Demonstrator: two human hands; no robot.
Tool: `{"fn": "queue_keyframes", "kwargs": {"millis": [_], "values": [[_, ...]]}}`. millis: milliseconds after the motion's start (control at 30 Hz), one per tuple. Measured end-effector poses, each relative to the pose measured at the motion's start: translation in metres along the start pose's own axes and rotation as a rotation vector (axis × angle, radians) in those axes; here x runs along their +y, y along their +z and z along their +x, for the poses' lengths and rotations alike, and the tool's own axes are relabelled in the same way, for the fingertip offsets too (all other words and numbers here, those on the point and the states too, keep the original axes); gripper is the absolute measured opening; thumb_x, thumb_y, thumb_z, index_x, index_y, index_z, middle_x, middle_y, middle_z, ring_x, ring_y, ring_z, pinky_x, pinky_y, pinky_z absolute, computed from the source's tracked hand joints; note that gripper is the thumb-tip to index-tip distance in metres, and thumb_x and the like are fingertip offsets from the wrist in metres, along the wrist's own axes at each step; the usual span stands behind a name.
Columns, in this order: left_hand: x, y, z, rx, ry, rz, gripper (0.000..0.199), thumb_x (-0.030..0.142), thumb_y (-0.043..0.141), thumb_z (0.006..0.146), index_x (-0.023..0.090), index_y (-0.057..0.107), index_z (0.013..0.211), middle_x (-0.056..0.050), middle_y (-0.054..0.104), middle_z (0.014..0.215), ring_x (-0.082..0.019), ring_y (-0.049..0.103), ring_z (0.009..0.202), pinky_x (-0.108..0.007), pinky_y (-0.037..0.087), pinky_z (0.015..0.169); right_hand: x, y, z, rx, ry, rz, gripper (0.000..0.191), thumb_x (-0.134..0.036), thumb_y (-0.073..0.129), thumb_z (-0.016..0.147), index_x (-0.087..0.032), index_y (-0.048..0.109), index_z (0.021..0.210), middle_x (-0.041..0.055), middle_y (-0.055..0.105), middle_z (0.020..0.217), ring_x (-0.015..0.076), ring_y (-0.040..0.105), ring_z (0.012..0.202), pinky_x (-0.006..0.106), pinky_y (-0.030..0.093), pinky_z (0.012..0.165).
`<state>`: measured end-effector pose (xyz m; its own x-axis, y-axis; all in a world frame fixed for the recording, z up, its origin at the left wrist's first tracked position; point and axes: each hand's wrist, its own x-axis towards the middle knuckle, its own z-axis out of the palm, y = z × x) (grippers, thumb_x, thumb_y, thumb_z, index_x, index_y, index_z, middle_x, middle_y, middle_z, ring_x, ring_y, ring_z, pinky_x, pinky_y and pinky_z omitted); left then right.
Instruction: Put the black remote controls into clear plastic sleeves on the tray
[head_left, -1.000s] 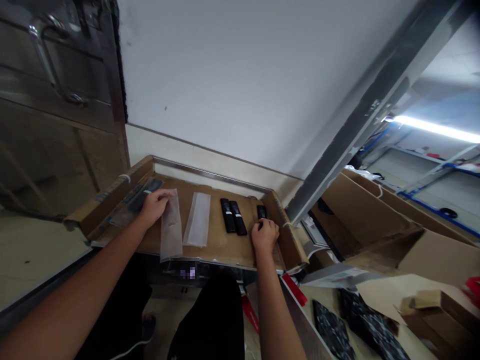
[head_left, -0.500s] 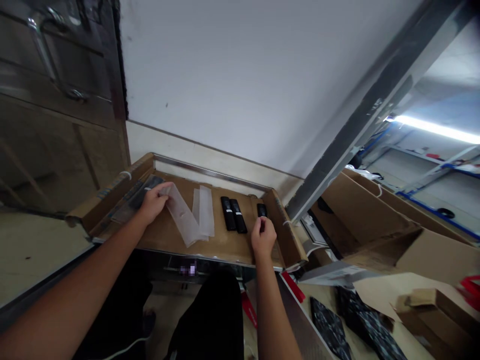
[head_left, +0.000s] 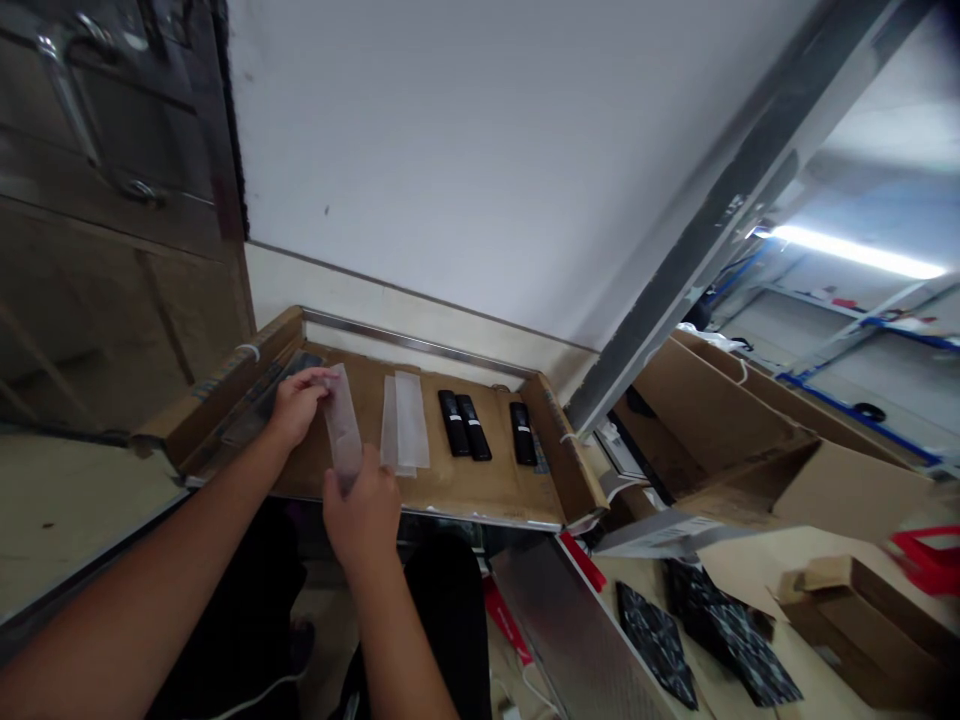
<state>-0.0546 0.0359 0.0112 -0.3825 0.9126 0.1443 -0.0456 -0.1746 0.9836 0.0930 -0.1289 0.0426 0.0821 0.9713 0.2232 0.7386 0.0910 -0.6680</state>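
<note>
— Biggest first?
— Shallow cardboard tray [head_left: 465,480] lying flat against the white wall, side flaps up. Open cardboard box [head_left: 757,450] off to the right, well apart.

— On the tray?
— Two clear plastic sleeves [head_left: 405,435] lying flat near the middle, overlapping. Just right of those, a pair of black remotes [head_left: 465,438] side by side, touching. Third remote [head_left: 522,433] alone near the right flap. More dark remotes in plastic [head_left: 281,385] piled at the left end (too dim to count).

— Arms?
— Both reaching forward from below. Left forearm stretched long across the lower left, wrist bent slightly inward. Right forearm coming up the centre, back of the hand towards the camera.

— Left hand [head_left: 296,405]?
— Pinched on the top end of a single plastic sleeve [head_left: 341,430], thumb and fingertips closed on it.

— Right hand [head_left: 364,510]?
— Curled at the sleeve's lower end, fingers folded in, gripping that end (grip itself hidden behind the knuckles).

— Where's that sleeve, then?
— Stretched between both hands, raised just above the tray's left half, beside the flat sleeves.
</note>
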Motion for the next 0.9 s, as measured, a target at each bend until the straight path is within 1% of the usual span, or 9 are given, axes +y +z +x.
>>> {"fn": "queue_keyframes", "kwargs": {"millis": [100,167,233,333,400,500,600,667,900], "values": [[-0.001,0.001,0.0,0.05,0.042,0.05,0.031,0.026,0.056,0.056,0.019,0.076,0.078,-0.003,0.075,0.084,-0.021,0.063,0.081,-0.029,0.05,0.07,0.003,0.013,-0.007,0.029,0.055,0.072,0.037,-0.024,0.058,0.092,-0.014,0.064,0.126,0.0177,0.074,0.102,0.0327,0.072,0.096,0.043,0.054,0.084],[-0.002,0.002,0.001,0.059,0.061,0.058,0.027,0.025,0.056,0.059,0.02,0.076,0.076,-0.004,0.075,0.083,-0.023,0.065,0.085,-0.031,0.052,0.076,0.012,0.014,-0.011,0.087,0.043,0.204,0.038,-0.024,0.053,0.094,-0.013,0.063,0.129,0.0177,0.073,0.11,0.0309,0.071,0.1,0.041,0.054,0.087],[-0.004,0.003,0.003,0.059,0.08,0.063,0.024,0.025,0.057,0.062,0.02,0.077,0.074,-0.004,0.076,0.083,-0.023,0.067,0.086,-0.032,0.054,0.079,0.023,0.008,-0.013,0.14,0.021,0.335,0.042,-0.027,0.05,0.096,-0.013,0.06,0.134,0.0158,0.073,0.11,0.0275,0.071,0.098,0.039,0.054,0.086],[-0.004,0.004,0.003,0.036,0.079,0.106,0.021,0.023,0.059,0.065,0.02,0.077,0.076,-0.005,0.076,0.084,-0.022,0.067,0.084,-0.032,0.055,0.08,0.037,-0.008,-0.008,0.154,0.038,0.508,0.042,-0.032,0.047,0.097,-0.016,0.059,0.135,0.0062,0.072,0.088,0.0204,0.067,0.073,0.032,0.054,0.07],[-0.004,0.005,0.003,-0.004,0.087,0.128,0.019,0.024,0.063,0.068,0.02,0.077,0.079,-0.005,0.077,0.086,-0.022,0.067,0.083,-0.032,0.055,0.079,0.046,-0.02,-0.001,0.146,0.087,0.635,0.039,-0.036,0.046,0.097,-0.018,0.063,0.127,0.0011,0.066,0.076,0.0162,0.058,0.057,0.027,0.048,0.056],[-0.008,0.006,0.003,-0.048,0.097,0.07,0.019,0.029,0.067,0.072,0.019,0.075,0.086,-0.006,0.076,0.092,-0.02,0.068,0.079,-0.031,0.056,0.073,0.063,-0.035,0.016,0.187,0.18,0.794,0.038,-0.044,0.049,0.093,-0.016,0.066,0.111,-0.0013,0.06,0.068,0.013,0.05,0.049,0.024,0.04,0.045],[-0.014,0.008,0.004,-0.075,0.066,0.02,0.022,0.035,0.069,0.074,0.019,0.07,0.088,-0.007,0.074,0.093,-0.017,0.067,0.069,-0.028,0.053,0.058,0.082,-0.041,0.032,0.247,0.27,0.843,0.043,-0.049,0.051,0.089,-0.014,0.064,0.112,-0.0029,0.057,0.061,0.0127,0.047,0.045,0.023,0.036,0.042],[-0.018,0.009,0.006,-0.1,0.057,0.049,0.022,0.037,0.07,0.074,0.019,0.069,0.087,-0.007,0.073,0.089,-0.016,0.065,0.064,-0.026,0.05,0.052,0.094,-0.039,0.04,0.224,0.309,0.83,0.046,-0.049,0.053,0.086,-0.013,0.062,0.114,-0.0028,0.059,0.059,0.0129,0.047,0.044,0.023,0.035,0.041],[-0.023,0.008,0.008,-0.113,0.036,0.076,0.025,0.038,0.07,0.073,0.019,0.068,0.089,-0.005,0.073,0.087,-0.014,0.065,0.062,-0.024,0.047,0.052,0.112,-0.027,0.051,0.08,0.321,0.787,0.047,-0.044,0.056,0.084,-0.014,0.059,0.119,-0.0065,0.057,0.053,0.0118,0.046,0.04,0.02,0.032,0.038]]}}
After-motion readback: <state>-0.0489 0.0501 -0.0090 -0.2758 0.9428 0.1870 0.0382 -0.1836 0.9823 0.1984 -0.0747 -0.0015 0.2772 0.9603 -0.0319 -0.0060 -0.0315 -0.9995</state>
